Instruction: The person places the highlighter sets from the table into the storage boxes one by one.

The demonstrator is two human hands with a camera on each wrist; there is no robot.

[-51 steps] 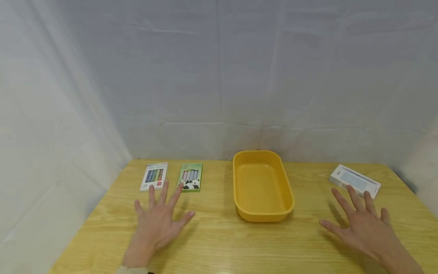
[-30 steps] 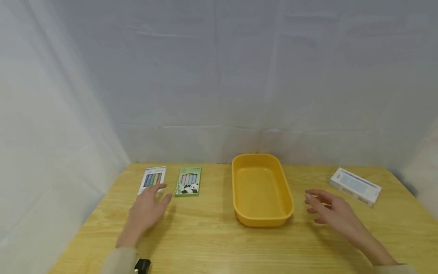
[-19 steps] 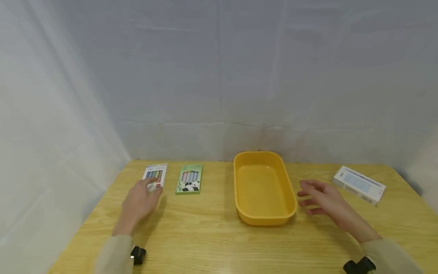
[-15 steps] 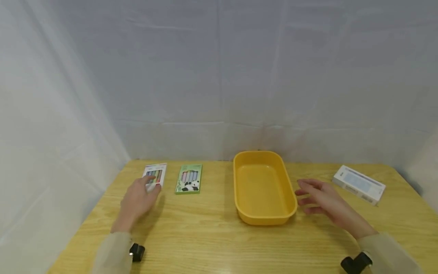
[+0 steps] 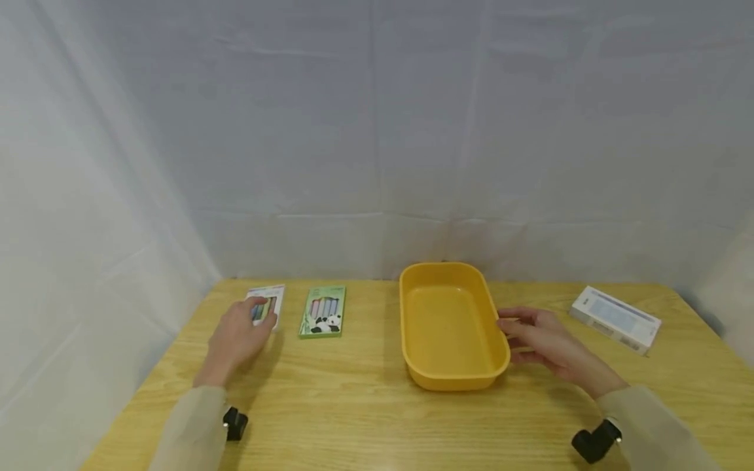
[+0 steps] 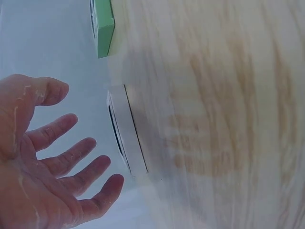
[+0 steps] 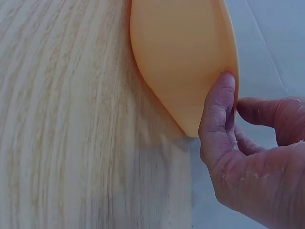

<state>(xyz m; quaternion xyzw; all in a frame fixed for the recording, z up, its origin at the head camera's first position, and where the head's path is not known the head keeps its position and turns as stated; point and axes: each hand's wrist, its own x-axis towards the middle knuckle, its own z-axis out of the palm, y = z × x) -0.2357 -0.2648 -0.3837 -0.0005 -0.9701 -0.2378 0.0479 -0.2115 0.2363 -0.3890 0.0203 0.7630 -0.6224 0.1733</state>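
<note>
Over the near end of a white box of markers or crayons (image 5: pixel 272 292) hovers my left hand (image 5: pixel 235 340), its fingers apart and slightly bent. In the left wrist view that box (image 6: pixel 127 129) lies flat beyond the fingertips, with a gap between. My right hand (image 5: pixel 548 343) is at the right side of a yellow plastic basin (image 5: pixel 456 383). In the right wrist view, a finger lies along the basin's outer wall (image 7: pixel 181 57) and the thumb (image 7: pixel 259 112) meets its rim from the other side. The basin stands on the table with nothing inside.
A green box with a panda picture (image 5: pixel 323 311) lies right of the white one. Another white box (image 5: pixel 616 318) lies at an angle on the far right. The wooden table (image 5: pixel 365 418) ends at a pale sheet (image 5: pixel 330 131) behind and at both sides.
Both hands started spread above the table. The left has moved over the white box on the left; the right has turned and moved left to the basin's rim. The boxes stay in place.
</note>
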